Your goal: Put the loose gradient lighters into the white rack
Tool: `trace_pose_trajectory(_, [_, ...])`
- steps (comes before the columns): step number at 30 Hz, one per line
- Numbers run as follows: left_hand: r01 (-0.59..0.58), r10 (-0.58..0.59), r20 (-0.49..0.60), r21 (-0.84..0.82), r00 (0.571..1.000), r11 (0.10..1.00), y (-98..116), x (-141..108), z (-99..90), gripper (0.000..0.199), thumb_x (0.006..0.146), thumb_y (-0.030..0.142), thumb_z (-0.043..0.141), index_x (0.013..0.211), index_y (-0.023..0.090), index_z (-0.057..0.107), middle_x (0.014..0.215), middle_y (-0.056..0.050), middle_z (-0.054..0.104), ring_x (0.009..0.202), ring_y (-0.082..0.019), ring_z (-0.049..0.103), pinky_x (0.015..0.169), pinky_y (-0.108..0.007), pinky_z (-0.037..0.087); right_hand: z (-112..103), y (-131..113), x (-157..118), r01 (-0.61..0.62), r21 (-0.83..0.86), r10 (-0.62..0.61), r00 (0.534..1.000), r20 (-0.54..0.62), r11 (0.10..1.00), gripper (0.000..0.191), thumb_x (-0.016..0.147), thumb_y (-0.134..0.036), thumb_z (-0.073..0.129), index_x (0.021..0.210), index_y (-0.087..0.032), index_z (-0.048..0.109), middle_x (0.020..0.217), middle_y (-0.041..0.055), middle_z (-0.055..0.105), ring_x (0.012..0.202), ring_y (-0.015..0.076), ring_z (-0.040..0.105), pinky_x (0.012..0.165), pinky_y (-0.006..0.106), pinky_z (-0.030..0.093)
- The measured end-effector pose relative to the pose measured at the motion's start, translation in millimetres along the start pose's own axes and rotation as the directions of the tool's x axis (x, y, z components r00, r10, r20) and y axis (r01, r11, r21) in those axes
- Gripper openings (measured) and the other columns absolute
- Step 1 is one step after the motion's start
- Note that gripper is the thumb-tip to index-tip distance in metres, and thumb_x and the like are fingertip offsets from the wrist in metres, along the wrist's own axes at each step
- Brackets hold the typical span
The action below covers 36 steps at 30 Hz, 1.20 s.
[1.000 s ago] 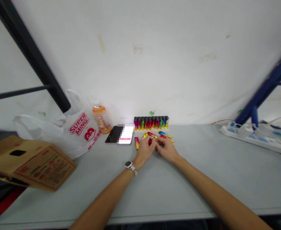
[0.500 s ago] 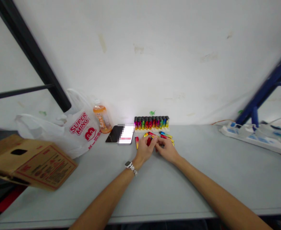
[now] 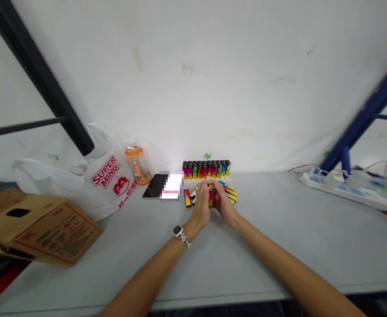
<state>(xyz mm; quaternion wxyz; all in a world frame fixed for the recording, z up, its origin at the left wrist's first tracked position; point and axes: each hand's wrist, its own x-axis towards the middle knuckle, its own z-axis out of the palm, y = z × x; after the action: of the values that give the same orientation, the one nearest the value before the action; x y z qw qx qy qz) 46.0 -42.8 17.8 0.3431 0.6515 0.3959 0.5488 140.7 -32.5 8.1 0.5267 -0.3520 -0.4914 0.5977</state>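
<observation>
My left hand [image 3: 202, 206] and my right hand [image 3: 224, 204] meet at the middle of the table, both curled around a red lighter [image 3: 212, 193] with a dark top. Behind them, against the wall, a rack holds rows of upright colourful lighters [image 3: 206, 169]. Loose yellow-ended lighters [image 3: 232, 193] lie just right of my right hand. To the left of my left hand lies a red and yellow lighter [image 3: 187, 198]. My fingers partly hide the held lighter and others beneath.
On the left are a cardboard box [image 3: 57, 231], a white plastic bag [image 3: 96, 189], an orange bottle [image 3: 138, 164] and a tablet or phone [image 3: 155, 186]. A white power strip [image 3: 345, 189] with cables lies at the right. The table's front edge [image 3: 226, 299] runs below my forearms.
My hands have closed in around the red lighter, with the fingers now more upright and touching. The view has shifted slightly, moving the surroundings left in the picture.
</observation>
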Motion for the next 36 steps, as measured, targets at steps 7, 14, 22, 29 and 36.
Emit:
trace_pose_trajectory(7, [-0.063, 0.063, 0.011, -0.042, 0.998, 0.997, 3.9, 1.7, 3.3, 0.066, 0.095, 0.064, 0.014, 0.116, 0.022, 0.059, 0.113, -0.009, 0.062, 0.113, -0.021, 0.055, 0.104, -0.038, 0.041, 4.3, -0.8, -7.1, -0.147, 0.104, 0.154, 0.986, -0.063, 0.984, 0.059, 0.081, -0.079, 0.034, 0.064, -0.023, 0.042, 0.046, -0.005, 0.028, 0.04, 0.0105, 0.022, 0.037, 0.025, 0.017])
trace_pose_trajectory(14, [-0.061, 0.054, -0.113, -0.067, 0.992, 0.996, -9.1, 12.0, -15.4, 0.062, 0.098, 0.058, 0.01, 0.117, 0.021, 0.056, 0.125, -0.01, 0.058, 0.121, -0.022, 0.051, 0.102, -0.039, 0.04, -2.3, -22.9, -8.5, -0.291, 0.186, 0.308, 0.949, -0.069, 0.939, 0.062, 0.083, -0.075, 0.029, 0.049, -0.023, 0.029, 0.039, -0.0069, 0.019, 0.035, 0.0068, 0.008, 0.035, 0.023, 0.005])
trace_pose_trajectory(22, [-0.075, 0.082, -0.121, 0.067, 0.989, 0.995, -6.7, 12.2, -21.5, 0.049, 0.1, 0.05, 0.022, 0.101, 0.02, 0.061, 0.112, -0.007, 0.063, 0.105, -0.02, 0.056, 0.093, -0.036, 0.043, 8.7, -23.0, -11.3, -0.259, 0.194, 0.29, 0.944, -0.157, 0.946, 0.056, 0.09, -0.058, 0.022, 0.046, -0.023, 0.029, 0.035, -0.006, 0.02, 0.031, 0.007, 0.01, 0.033, 0.021, 0.006])
trace_pose_trajectory(29, [-0.096, 0.103, -0.072, 0.089, 0.992, 0.991, -4.9, 13.6, -22.1, 0.049, 0.1, 0.048, 0.025, 0.09, 0.02, 0.064, 0.104, -0.007, 0.066, 0.101, -0.021, 0.058, 0.092, -0.035, 0.044, 1.7, -16.2, -8.5, -0.235, 0.167, 0.259, 0.957, -0.134, 0.958, 0.058, 0.088, -0.063, 0.031, 0.048, -0.022, 0.035, 0.039, -0.0061, 0.023, 0.035, 0.0074, 0.016, 0.035, 0.022, 0.012])
trace_pose_trajectory(36, [-0.113, 0.139, -0.11, 0.215, 0.984, 0.97, -11.7, 22.0, -32.1, 0.042, 0.099, 0.043, 0.033, 0.082, 0.019, 0.064, 0.091, -0.005, 0.064, 0.091, -0.019, 0.058, 0.088, -0.032, 0.044, -6.1, -18.6, -5.1, -0.094, 0.048, 0.098, 0.991, -0.09, 0.994, 0.055, 0.077, -0.072, 0.056, 0.064, -0.018, 0.055, 0.053, -0.0033, 0.044, 0.05, 0.0103, 0.04, 0.049, 0.023, 0.035])
